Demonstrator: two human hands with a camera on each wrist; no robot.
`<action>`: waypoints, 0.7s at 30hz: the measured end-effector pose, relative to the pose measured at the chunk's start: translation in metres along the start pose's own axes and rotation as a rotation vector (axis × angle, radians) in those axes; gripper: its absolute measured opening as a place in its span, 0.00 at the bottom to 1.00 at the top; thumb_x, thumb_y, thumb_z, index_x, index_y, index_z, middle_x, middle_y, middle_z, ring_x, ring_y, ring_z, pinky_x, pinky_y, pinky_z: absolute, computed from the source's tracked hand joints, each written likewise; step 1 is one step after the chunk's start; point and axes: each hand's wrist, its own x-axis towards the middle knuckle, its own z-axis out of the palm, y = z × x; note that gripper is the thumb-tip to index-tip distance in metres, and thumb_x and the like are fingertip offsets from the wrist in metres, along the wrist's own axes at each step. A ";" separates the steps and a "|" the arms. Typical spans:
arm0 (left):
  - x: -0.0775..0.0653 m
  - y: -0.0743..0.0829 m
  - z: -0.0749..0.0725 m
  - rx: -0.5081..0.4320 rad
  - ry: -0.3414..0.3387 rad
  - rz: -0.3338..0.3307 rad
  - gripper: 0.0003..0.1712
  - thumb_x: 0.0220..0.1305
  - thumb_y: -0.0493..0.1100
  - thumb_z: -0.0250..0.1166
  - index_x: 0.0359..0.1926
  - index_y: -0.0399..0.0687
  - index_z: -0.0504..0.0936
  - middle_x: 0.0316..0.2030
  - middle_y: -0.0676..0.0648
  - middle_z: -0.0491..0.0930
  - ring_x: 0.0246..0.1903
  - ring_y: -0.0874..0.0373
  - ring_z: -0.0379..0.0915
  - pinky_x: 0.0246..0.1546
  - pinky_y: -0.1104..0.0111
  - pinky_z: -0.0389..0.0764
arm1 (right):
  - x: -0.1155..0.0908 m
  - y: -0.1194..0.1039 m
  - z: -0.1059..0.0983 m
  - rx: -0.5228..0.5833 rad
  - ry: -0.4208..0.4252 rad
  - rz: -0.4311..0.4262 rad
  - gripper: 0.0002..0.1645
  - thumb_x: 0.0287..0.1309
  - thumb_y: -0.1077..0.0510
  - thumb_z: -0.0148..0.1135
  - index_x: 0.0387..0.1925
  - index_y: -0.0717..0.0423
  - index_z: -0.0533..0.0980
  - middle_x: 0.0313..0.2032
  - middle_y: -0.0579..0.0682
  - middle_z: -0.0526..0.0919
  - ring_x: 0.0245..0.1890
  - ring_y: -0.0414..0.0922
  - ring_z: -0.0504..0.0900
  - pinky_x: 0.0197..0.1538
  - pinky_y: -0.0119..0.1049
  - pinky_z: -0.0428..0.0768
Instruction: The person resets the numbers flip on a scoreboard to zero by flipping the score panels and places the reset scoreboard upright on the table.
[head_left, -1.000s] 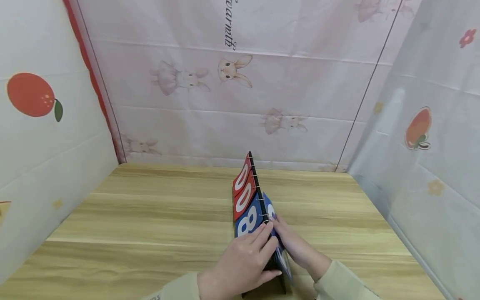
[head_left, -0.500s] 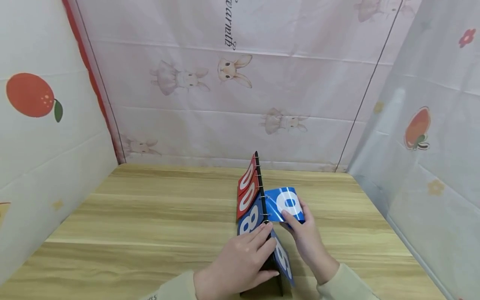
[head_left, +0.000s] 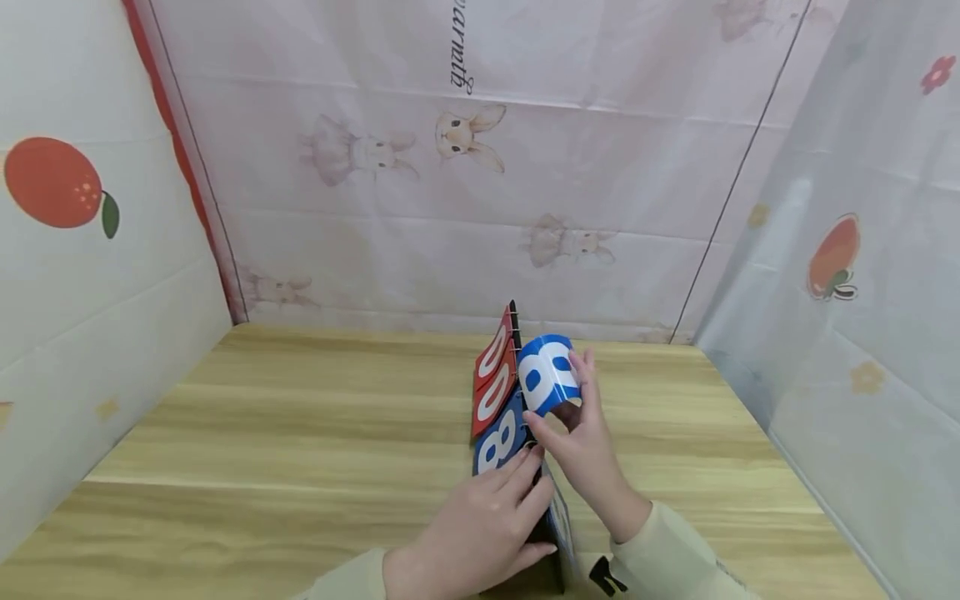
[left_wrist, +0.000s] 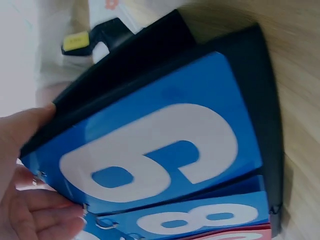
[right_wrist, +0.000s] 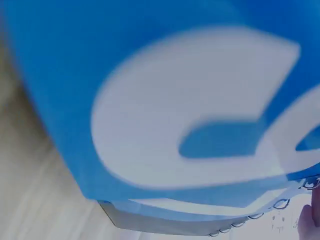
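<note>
A tabletop flip scoreboard (head_left: 516, 323) stands tented on the table in the head view, with ring-bound number cards on both sides. On its left face hang red cards (head_left: 492, 390) reading 0 and a blue card (head_left: 498, 442) reading 8. My left hand (head_left: 480, 521) grips the near end of the ridge, thumb on one side and fingers on the other in the left wrist view, beside a blue 6 card (left_wrist: 165, 150). My right hand (head_left: 592, 442) holds a bent blue number card (head_left: 546, 375), marked 8, up against the ridge. A large blue 6 card (right_wrist: 165, 110) fills the right wrist view.
The scoreboard stands on a wood-grain table (head_left: 285, 433). Printed curtains (head_left: 360, 250) close off the back and both sides. A small black strap piece (head_left: 607, 577) shows by the right sleeve; a black wrist strap with a yellow label (left_wrist: 76, 41) sits behind the scoreboard.
My right hand has drawn the blue card out from the right face, then lifted it up and left to the ridge, bending it. My left hand stays on the ridge.
</note>
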 end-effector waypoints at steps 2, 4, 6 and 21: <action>0.001 0.002 -0.001 0.034 -0.014 -0.003 0.36 0.49 0.65 0.65 0.49 0.42 0.73 0.53 0.39 0.76 0.53 0.50 0.72 0.46 0.63 0.79 | 0.002 -0.002 0.001 -0.048 -0.026 -0.049 0.56 0.51 0.63 0.66 0.70 0.38 0.42 0.72 0.50 0.32 0.52 0.56 0.73 0.51 0.51 0.76; 0.002 0.004 -0.002 0.055 -0.011 -0.003 0.37 0.49 0.64 0.66 0.49 0.41 0.72 0.53 0.39 0.76 0.53 0.50 0.71 0.47 0.63 0.79 | 0.005 -0.004 0.001 -0.084 -0.066 -0.077 0.59 0.50 0.63 0.68 0.71 0.38 0.40 0.71 0.54 0.38 0.50 0.54 0.76 0.51 0.54 0.76; 0.001 0.007 -0.002 0.068 0.008 -0.001 0.37 0.47 0.64 0.68 0.48 0.40 0.72 0.52 0.38 0.76 0.53 0.50 0.71 0.47 0.64 0.79 | 0.005 -0.004 0.001 -0.129 -0.114 -0.102 0.59 0.49 0.64 0.68 0.71 0.42 0.39 0.70 0.58 0.48 0.48 0.54 0.78 0.54 0.58 0.73; 0.000 0.008 -0.001 -0.024 -0.017 -0.045 0.34 0.50 0.62 0.66 0.48 0.41 0.71 0.54 0.37 0.74 0.53 0.47 0.71 0.44 0.61 0.81 | -0.011 0.037 -0.007 -0.094 -0.215 0.163 0.33 0.70 0.49 0.43 0.69 0.56 0.48 0.66 0.64 0.58 0.64 0.58 0.58 0.63 0.62 0.58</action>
